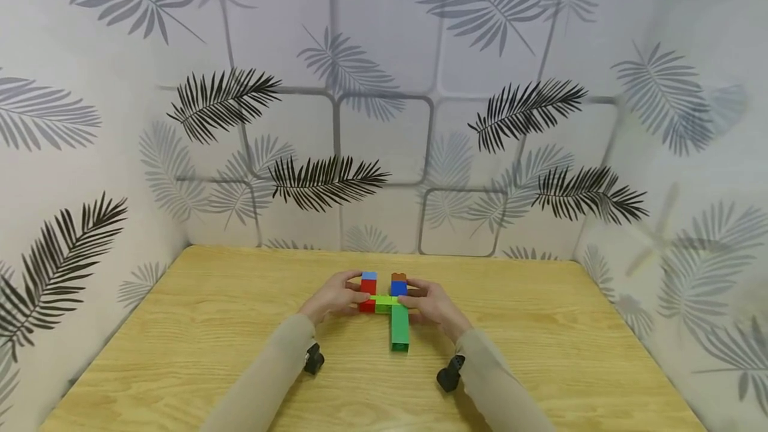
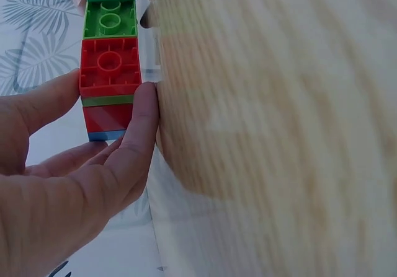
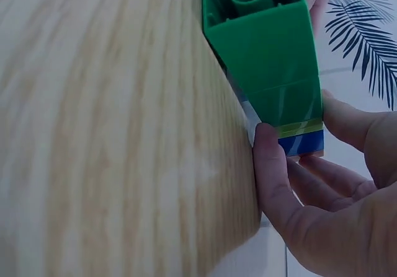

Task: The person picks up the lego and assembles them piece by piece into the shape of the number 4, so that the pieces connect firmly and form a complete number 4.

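Note:
In the head view a joined build of toy building blocks lies near the middle of the table. Its left column has red blocks (image 1: 368, 285) with a light blue block (image 1: 369, 275) at the far end. A lime green plate (image 1: 384, 299) bridges to the right column: a brown block (image 1: 399, 277), a blue block (image 1: 399, 287) and longer green blocks (image 1: 399, 325). My left hand (image 1: 336, 295) grips the red column between thumb and fingers. The right hand (image 1: 435, 302) holds the other column around the plate and blue block. Hollow undersides of the red block (image 2: 110, 63) and green block (image 3: 267, 54) face the wrists.
The wooden table (image 1: 240, 352) spreads around both forearms. Its far edge meets a wall (image 1: 384, 132) with a leaf pattern, and similar walls stand at both sides. A small black camera (image 1: 313, 359) sits at the left wrist, another black camera (image 1: 450, 373) at the right.

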The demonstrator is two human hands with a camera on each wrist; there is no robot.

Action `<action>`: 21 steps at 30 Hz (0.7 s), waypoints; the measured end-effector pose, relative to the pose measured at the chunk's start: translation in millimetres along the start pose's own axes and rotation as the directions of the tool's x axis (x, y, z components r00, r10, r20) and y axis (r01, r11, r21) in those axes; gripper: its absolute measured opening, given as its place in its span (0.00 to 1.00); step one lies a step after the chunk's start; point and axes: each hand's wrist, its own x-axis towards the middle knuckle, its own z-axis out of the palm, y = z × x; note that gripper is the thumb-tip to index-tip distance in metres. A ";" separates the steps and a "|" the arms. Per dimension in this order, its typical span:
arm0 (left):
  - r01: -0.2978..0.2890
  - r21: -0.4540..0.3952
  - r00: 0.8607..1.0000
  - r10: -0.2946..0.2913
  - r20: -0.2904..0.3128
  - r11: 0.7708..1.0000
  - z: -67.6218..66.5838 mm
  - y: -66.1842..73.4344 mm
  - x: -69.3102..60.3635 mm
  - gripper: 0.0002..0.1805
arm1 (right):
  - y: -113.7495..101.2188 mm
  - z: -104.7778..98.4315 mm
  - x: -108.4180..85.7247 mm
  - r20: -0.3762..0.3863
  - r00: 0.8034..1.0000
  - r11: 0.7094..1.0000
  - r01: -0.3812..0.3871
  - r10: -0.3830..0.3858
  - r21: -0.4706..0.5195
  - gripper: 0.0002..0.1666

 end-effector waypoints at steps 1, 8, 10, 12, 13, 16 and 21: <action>0.003 -0.003 1.000 -0.003 -0.003 1.000 0.2 0.4 -0.3 0.37 | -0.4 0.3 -0.1 0.002 1.000 1.000 0.000 0.000 0.003 0.38; 0.002 0.021 0.999 -0.001 -0.047 1.000 0.6 2.4 -0.5 0.35 | -3.8 4.2 1.3 -0.025 1.000 1.000 -0.005 0.005 0.003 0.35; -0.001 0.025 0.998 0.003 -0.057 1.000 0.8 2.7 -0.5 0.34 | -4.2 5.0 2.2 -0.040 0.999 1.000 -0.006 0.006 -0.002 0.35; -0.010 0.037 0.998 0.012 -0.063 0.999 1.3 2.3 -0.9 0.34 | -3.4 5.7 3.1 -0.048 0.999 1.000 -0.007 0.007 -0.008 0.34; -0.011 0.043 0.998 0.014 -0.066 0.999 1.6 2.1 -1.2 0.34 | -2.7 6.0 3.3 -0.052 0.999 1.000 -0.005 0.004 -0.019 0.34; -0.016 0.066 0.997 0.021 -0.075 0.998 2.7 0.9 -2.1 0.33 | 0.3 6.3 3.7 -0.061 0.998 0.999 -0.001 -0.001 -0.032 0.34; -0.018 0.062 0.997 0.022 -0.070 0.998 2.2 -1.7 -3.7 0.33 | 4.4 2.7 0.7 -0.029 0.999 1.000 0.018 -0.018 -0.021 0.31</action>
